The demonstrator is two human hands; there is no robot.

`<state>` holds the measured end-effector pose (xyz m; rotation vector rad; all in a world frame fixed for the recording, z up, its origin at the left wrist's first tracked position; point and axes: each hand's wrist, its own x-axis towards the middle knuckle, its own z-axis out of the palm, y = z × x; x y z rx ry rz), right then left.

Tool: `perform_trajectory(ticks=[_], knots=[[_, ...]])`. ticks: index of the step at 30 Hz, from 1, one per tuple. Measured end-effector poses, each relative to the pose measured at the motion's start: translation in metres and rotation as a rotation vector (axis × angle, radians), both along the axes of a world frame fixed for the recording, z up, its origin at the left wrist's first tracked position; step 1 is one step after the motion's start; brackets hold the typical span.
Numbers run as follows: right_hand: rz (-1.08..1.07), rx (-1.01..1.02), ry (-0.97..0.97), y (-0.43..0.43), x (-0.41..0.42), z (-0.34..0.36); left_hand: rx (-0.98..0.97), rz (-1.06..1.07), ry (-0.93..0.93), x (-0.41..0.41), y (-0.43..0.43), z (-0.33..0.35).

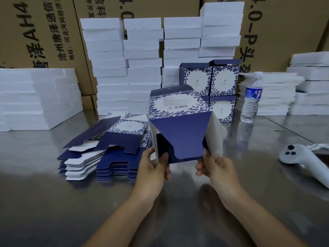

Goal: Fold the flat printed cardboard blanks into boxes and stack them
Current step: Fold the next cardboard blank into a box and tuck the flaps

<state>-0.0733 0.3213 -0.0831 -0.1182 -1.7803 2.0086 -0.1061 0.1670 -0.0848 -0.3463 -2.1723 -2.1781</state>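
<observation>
- The half-folded box (178,106) is held up over the middle of the bench (71,202), a little toward its near edge. It is thin matt card with a blue leaf print around a pale panel that carries small text and a barcode.
- Its open end faces the camera. A plain navy flap, trapezoid in shape with a rounded tab at the end, hangs down in front, and the side flaps show their white uncoated inner face.
- The left grip (154,166) pinches the edge of the left side flap, thumb on the dark inner card and fingers behind it.
- The right grip (217,168) has its fingers curled on the lower right corner of the navy flap.
- The flat blanks (106,157) lie in a loosely fanned pile on the bench, left of the box, with notched edges and layers of navy and white.
- The finished boxes (210,79), square-faced cubes in the same print, are stacked toward the back edge, right of the middle.
- Just behind them, rough-edged white foam slabs (142,59) stand in tall columns, with more at both ends of the bench.
- A clear ribbed plastic water bottle (252,98) stands right of the finished boxes.
- A smooth white controller (302,157) lies near the right edge.
- Brown corrugated cartons (44,32) with black print fill the background.
- The bench top is brushed, reflective metal.
</observation>
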Motion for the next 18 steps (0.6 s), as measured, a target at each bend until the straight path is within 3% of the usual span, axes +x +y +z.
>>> perform_trajectory(ticks=[18], knots=[[0.045, 0.024, -0.180, -0.010, 0.002, -0.001, 0.226, -0.119, -0.081, 0.013, 0.008, 0.007]])
